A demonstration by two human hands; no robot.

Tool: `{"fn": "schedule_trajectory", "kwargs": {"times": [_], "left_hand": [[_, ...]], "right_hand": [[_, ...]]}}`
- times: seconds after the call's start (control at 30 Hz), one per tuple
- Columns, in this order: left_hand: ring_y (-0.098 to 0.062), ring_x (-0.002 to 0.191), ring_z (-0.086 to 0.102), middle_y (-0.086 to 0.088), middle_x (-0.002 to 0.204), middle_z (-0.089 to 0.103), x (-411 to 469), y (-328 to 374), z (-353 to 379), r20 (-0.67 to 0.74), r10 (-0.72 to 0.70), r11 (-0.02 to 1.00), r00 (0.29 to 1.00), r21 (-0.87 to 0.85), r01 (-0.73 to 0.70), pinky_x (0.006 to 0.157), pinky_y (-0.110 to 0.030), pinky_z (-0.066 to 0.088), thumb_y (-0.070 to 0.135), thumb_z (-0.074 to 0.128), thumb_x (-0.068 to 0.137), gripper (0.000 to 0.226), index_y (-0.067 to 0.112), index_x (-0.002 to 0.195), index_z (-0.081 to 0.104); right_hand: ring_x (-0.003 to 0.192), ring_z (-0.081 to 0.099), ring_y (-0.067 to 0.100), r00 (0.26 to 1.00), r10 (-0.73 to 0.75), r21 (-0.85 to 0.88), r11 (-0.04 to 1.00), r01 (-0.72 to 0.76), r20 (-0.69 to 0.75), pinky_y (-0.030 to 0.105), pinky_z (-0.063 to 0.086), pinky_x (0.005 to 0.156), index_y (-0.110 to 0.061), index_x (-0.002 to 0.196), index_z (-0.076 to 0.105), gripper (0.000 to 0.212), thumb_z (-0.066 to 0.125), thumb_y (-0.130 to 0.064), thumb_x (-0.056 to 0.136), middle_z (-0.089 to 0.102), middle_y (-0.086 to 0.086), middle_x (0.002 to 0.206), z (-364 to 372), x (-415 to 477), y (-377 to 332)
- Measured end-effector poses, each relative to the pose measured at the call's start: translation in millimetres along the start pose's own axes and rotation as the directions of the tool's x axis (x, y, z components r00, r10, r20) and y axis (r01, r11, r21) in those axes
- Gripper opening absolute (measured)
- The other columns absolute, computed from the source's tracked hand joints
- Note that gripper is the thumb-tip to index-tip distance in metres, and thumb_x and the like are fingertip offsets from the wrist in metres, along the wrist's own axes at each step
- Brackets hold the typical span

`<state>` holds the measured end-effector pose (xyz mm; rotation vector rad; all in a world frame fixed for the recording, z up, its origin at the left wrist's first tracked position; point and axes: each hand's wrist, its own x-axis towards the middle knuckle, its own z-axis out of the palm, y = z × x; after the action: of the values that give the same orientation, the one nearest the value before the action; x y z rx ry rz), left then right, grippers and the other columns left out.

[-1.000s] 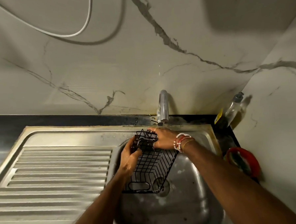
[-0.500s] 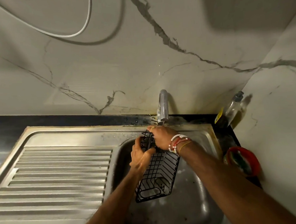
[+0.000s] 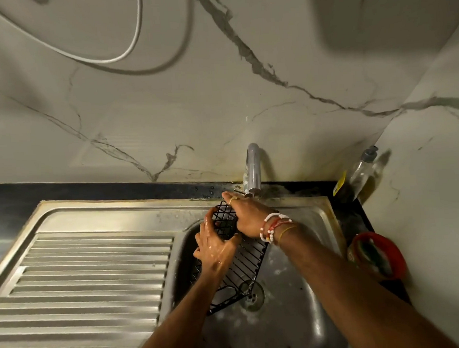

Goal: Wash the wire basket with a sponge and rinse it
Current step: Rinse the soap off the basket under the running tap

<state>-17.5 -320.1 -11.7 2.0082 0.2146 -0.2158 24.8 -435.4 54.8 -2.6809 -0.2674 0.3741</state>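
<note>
starting at the far left with the ribbed steel drainboard (image 3: 90, 274), sitting in a dark counter (image 3: 91, 190) under a marble wall, with a white cable (image 3: 134, 45) looping high above. moving right into the sink basin (image 3: 305, 324): gripping the black wire basket (image 3: 246, 268) near its far end with the left hand (image 3: 216, 246), wet and shining, fingers (image 3: 208, 222) curling round the basket's left edge and the thumb pressing across the wire. holding the basket tilted, its near end lying down beside the drain (image 3: 252, 295), its far end lifted to the basin's back rim just under the tap (image 3: 253, 170). laying the right hand (image 3: 248, 215), beaded bracelets (image 3: 272, 227) at the wrist, over that far end, one ringed finger stretching toward the foot of the tap; not showing whether these fingers are clasping wire or only resting on it. showing something dark inside the basket between the two hands, too dim for naming. ending at the right with a clear pump bottle (image 3: 361, 172) standing in the corner and a red bowl (image 3: 396, 250) sitting on the counter beside the basin.
</note>
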Motion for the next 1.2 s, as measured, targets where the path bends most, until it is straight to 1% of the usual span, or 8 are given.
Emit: {"fn": "schedule_trajectory", "kwargs": {"times": [0.1,0.2,0.37,0.63,0.77,0.87,0.93,1.2], "left_hand": [[-0.029,0.14,0.03,-0.002,0.154,0.037,-1,-6,-3,-0.03,0.034,0.999,0.999,-0.023,-0.034,0.113,-0.061,0.017,0.047,0.062,0.06,0.099,0.049,0.149,0.019],[-0.032,0.143,0.027,-0.003,0.158,0.032,-3,-4,-5,-0.027,0.043,0.999,0.999,0.008,-0.043,0.114,-0.064,0.014,0.046,0.058,0.06,0.101,0.046,0.153,0.016],[-0.028,0.141,0.03,-0.003,0.154,0.039,4,-3,-7,-0.031,0.033,0.999,0.999,0.02,-0.033,0.112,-0.06,0.021,0.049,0.059,0.063,0.1,0.048,0.153,0.014],[-0.031,0.138,0.03,-0.006,0.148,0.037,16,2,-7,-0.058,0.034,0.987,0.998,0.158,-0.024,0.111,-0.064,0.024,0.061,0.064,0.058,0.107,0.051,0.151,0.011],[-0.034,0.138,0.029,-0.008,0.146,0.037,21,7,4,-0.059,0.044,0.961,0.997,0.276,-0.026,0.107,-0.062,0.03,0.065,0.072,0.066,0.106,0.049,0.15,0.008],[-0.035,0.141,0.026,-0.011,0.147,0.036,24,12,13,-0.065,0.001,0.952,0.998,0.306,0.019,0.108,-0.062,0.031,0.069,0.07,0.071,0.104,0.047,0.151,0.007],[-0.035,0.139,0.026,-0.012,0.145,0.036,23,14,18,-0.069,-0.009,0.942,0.998,0.333,0.032,0.106,-0.06,0.032,0.074,0.067,0.071,0.106,0.044,0.152,0.007],[-0.031,0.129,0.034,-0.01,0.133,0.042,8,3,27,-0.136,0.06,0.977,0.989,0.212,-0.03,0.101,-0.058,0.036,0.064,0.073,0.063,0.113,0.041,0.153,0.009]], "right_hand": [[0.106,0.056,0.013,0.994,0.084,0.063,0.994,-0.089,0.076,0.025,0.049,0.086,-0.022,0.151,0.019,0.075,0.05,0.003,0.087,0.04,0.007,0.145,-8,3,16],[0.07,0.049,0.005,0.986,0.125,-0.034,0.992,-0.122,0.114,0.01,0.029,0.052,-0.02,0.15,0.022,0.071,0.055,-0.007,0.088,0.052,0.009,0.129,-13,8,20],[0.139,0.03,0.019,0.989,-0.103,-0.013,0.994,0.105,0.108,0.028,0.029,0.111,-0.02,0.15,0.023,0.08,0.05,0.007,0.079,0.027,0.004,0.155,-4,12,-7],[0.102,0.059,0.027,0.961,0.264,0.202,0.948,-0.244,-0.077,0.03,0.05,0.077,-0.011,0.142,0.035,0.06,0.049,0.001,0.085,0.053,0.014,0.126,15,12,41],[0.084,0.056,0.022,0.79,0.594,0.844,0.493,-0.21,-0.151,0.025,0.04,0.065,-0.008,0.115,0.06,0.032,0.044,-0.004,0.087,0.06,0.004,0.094,31,5,29],[0.068,0.054,0.021,0.673,0.736,0.948,0.259,-0.185,-0.07,0.027,0.041,0.06,-0.005,0.072,0.06,0.021,0.048,-0.007,0.089,0.059,0.005,0.071,30,5,22],[0.069,0.058,0.023,0.665,0.744,0.982,0.077,-0.171,0.057,0.033,0.049,0.064,0.0,0.083,0.066,0.02,0.052,-0.014,0.087,0.066,0.014,0.08,30,9,21],[0.037,0.046,0.015,0.668,0.708,0.967,-0.087,-0.241,0.23,0.018,0.037,0.032,-0.008,0.074,0.059,0.034,0.034,-0.014,0.096,0.051,0.006,0.057,32,19,18]]}}
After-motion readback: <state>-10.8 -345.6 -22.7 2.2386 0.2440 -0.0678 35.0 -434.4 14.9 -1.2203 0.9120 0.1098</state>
